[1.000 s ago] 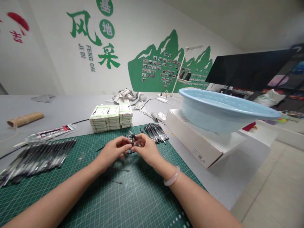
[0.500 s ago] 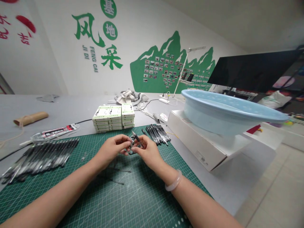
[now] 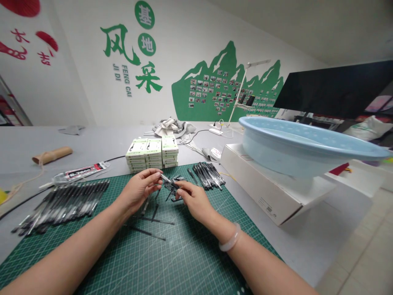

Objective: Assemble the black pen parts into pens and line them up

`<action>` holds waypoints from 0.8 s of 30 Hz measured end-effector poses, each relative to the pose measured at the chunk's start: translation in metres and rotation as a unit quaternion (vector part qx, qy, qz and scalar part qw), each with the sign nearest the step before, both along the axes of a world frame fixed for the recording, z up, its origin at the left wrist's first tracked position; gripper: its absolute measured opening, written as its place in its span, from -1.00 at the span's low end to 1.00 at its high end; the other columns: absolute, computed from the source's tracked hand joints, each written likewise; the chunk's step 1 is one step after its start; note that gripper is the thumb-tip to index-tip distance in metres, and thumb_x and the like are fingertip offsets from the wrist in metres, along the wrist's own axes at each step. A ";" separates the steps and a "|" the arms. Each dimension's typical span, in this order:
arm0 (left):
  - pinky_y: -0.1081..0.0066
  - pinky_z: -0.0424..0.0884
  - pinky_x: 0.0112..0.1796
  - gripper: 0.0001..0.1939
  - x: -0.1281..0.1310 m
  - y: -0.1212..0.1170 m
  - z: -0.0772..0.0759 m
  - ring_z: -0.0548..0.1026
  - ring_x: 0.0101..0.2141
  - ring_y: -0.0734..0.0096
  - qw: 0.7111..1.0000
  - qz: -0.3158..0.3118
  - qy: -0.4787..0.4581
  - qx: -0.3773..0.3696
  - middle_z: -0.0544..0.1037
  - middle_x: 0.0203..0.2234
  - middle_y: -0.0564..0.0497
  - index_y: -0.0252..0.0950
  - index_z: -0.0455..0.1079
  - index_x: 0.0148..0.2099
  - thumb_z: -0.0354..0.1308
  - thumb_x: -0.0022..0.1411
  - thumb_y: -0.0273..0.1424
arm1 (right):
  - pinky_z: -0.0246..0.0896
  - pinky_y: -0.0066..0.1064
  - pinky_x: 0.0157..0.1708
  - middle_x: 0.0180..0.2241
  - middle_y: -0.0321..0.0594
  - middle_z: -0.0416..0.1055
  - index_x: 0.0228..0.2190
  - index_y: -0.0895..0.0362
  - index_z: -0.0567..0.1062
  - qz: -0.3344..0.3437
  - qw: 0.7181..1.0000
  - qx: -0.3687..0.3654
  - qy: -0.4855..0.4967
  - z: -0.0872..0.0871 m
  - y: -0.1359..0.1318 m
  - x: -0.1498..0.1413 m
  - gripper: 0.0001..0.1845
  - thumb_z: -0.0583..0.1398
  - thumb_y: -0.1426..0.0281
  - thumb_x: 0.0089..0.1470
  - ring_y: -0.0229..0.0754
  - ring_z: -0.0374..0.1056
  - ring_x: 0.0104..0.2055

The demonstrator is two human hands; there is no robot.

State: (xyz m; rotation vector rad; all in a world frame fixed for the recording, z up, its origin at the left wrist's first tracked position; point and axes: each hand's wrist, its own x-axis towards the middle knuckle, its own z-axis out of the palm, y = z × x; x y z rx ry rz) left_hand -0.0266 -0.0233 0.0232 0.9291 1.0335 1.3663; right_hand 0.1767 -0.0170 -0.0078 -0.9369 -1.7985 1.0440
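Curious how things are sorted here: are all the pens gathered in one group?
No, one row of pens lies left of the left hand, and a smaller bunch lies beyond the right hand.

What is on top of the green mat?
A row of pens at left, a bunch at right, thin dark rods and small parts between. Whatever the left hand, right hand and forearms cover cannot be seen.
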 end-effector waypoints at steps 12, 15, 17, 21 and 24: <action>0.35 0.50 -0.28 -0.71 0.012 -0.009 0.003 0.57 -0.38 0.33 0.989 -0.006 0.138 0.055 0.59 -0.44 0.00 -0.31 0.46 -0.26 0.39 0.00 -0.27 | 0.12 -0.44 -0.34 -0.53 -0.35 0.44 -0.42 0.11 0.54 -0.016 1.000 0.025 -0.005 0.006 -0.003 0.001 -0.84 0.14 0.47 0.10 -0.25 0.32 -0.43; 0.34 0.50 -0.27 -0.71 0.012 -0.009 0.002 0.58 -0.39 0.33 0.989 -0.004 0.141 0.051 0.59 -0.46 0.00 -0.31 0.46 -0.28 0.39 -0.02 -0.27 | 0.14 -0.44 -0.31 -0.55 -0.35 0.43 -0.41 0.12 0.55 -0.008 1.000 0.011 0.011 0.007 -0.003 0.001 -0.83 0.14 0.48 0.10 -0.24 0.32 -0.42; 0.33 0.50 -0.26 -0.71 0.011 -0.009 0.002 0.59 -0.39 0.32 0.989 -0.008 0.142 0.049 0.60 -0.45 0.01 -0.30 0.46 -0.29 0.40 -0.03 -0.28 | 0.14 -0.44 -0.34 -0.57 -0.35 0.42 -0.40 0.12 0.55 -0.001 1.000 -0.014 0.020 0.006 -0.003 0.001 -0.83 0.14 0.47 0.10 -0.25 0.31 -0.44; 0.36 0.51 -0.25 -0.73 0.009 -0.009 0.003 0.59 -0.38 0.34 0.988 -0.023 0.142 0.048 0.60 -0.44 0.03 -0.28 0.46 -0.28 0.40 -0.02 -0.28 | 0.10 -0.47 -0.46 -0.57 -0.35 0.41 -0.38 0.12 0.55 0.016 0.998 -0.049 0.038 0.005 -0.004 -0.001 -0.85 0.15 0.42 0.11 -0.29 0.23 -0.52; 0.35 0.51 -0.24 -0.72 0.007 -0.008 0.005 0.58 -0.38 0.35 0.990 -0.022 0.132 0.047 0.59 -0.42 0.04 -0.27 0.47 -0.27 0.40 -0.02 -0.27 | 0.10 -0.47 -0.53 -0.52 -0.35 0.43 -0.31 0.11 0.51 0.031 0.995 -0.083 0.055 0.004 -0.005 -0.003 -0.87 0.15 0.39 0.11 -0.32 0.19 -0.59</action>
